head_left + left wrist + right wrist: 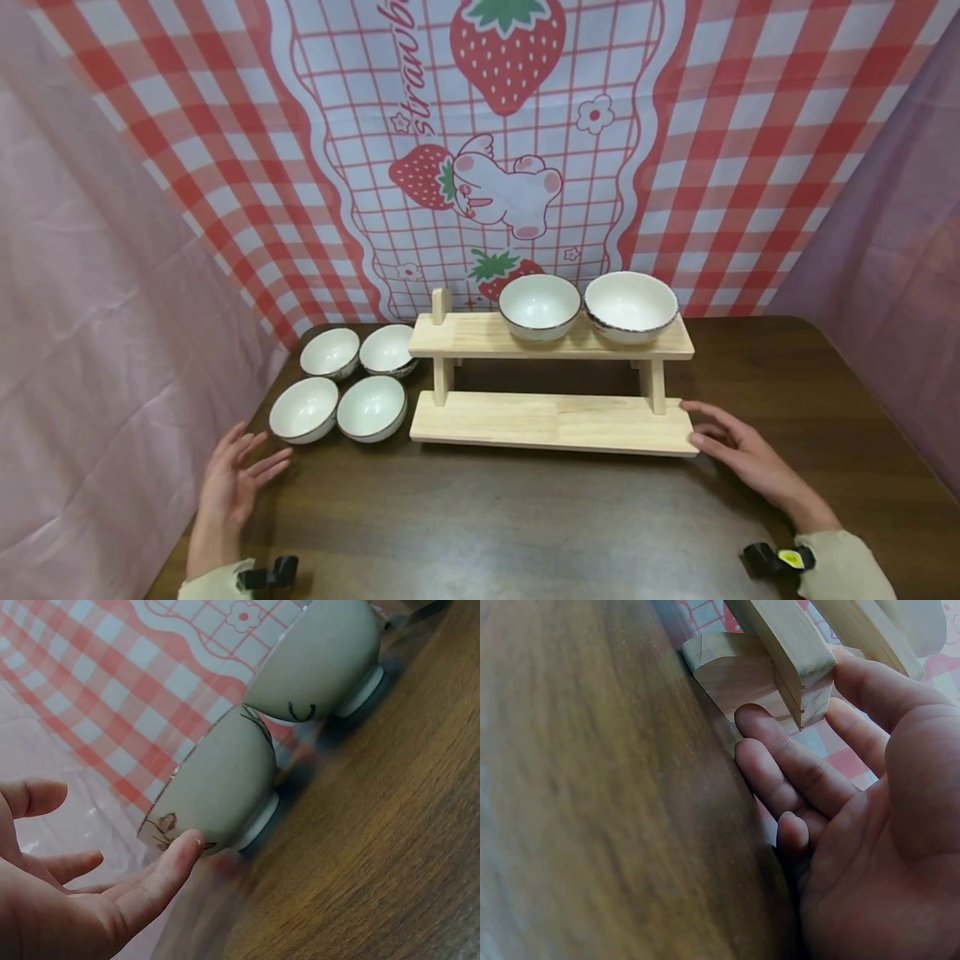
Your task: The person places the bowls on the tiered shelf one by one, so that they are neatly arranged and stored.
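A pale two-tier wooden shelf rack (555,421) stands on the dark table. My right hand (742,458) holds the right end of its lower board, thumb near the front corner and index finger near the back one. In the right wrist view the other fingers (795,761) reach beneath the board end (814,682). Two bowls, a pale green one (540,304) and a white one (632,304), sit side by side on the top board. My left hand (232,483), fingers spread and loosely bent, is beside the front-left bowl (303,408) and holds nothing.
Left of the rack, bowls stand upright in two rows: a pale green one (372,408) in front, two white ones (330,352) (388,348) behind. A red-checked strawberry cloth (510,183) hangs behind the table (525,517). Pink curtains (97,333) hang at both sides.
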Tool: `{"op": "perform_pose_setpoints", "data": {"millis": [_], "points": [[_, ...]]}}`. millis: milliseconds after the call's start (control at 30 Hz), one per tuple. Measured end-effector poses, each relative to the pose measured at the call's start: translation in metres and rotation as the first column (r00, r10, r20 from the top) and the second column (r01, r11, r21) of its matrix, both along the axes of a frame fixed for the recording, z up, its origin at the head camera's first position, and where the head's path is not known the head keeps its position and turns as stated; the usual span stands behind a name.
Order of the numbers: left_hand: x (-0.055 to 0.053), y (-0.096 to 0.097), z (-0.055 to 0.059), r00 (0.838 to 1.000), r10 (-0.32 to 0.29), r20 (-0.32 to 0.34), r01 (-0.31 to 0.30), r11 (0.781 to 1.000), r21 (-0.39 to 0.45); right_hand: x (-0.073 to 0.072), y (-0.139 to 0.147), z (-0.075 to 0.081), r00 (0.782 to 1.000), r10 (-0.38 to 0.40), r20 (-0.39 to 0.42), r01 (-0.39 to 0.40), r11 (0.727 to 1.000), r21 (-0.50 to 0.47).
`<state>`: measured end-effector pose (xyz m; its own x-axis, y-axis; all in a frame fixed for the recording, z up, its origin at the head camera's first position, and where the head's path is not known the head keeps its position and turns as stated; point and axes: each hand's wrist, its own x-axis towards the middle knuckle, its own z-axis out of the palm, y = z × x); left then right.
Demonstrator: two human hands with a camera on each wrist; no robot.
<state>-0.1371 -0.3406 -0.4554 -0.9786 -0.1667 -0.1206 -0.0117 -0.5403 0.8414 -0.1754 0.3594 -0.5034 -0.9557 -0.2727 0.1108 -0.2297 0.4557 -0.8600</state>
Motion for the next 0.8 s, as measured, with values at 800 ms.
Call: {"op": "perform_pose_setpoints", "data": {"millis": [800], "points": [[-0.037, 0.008, -0.005, 0.956, -0.068, 0.285, 0.117, 0.981, -0.158, 0.000, 0.000, 0.000, 1.000, -0.011, 0.003, 0.011, 1.000, 0.012]]}}
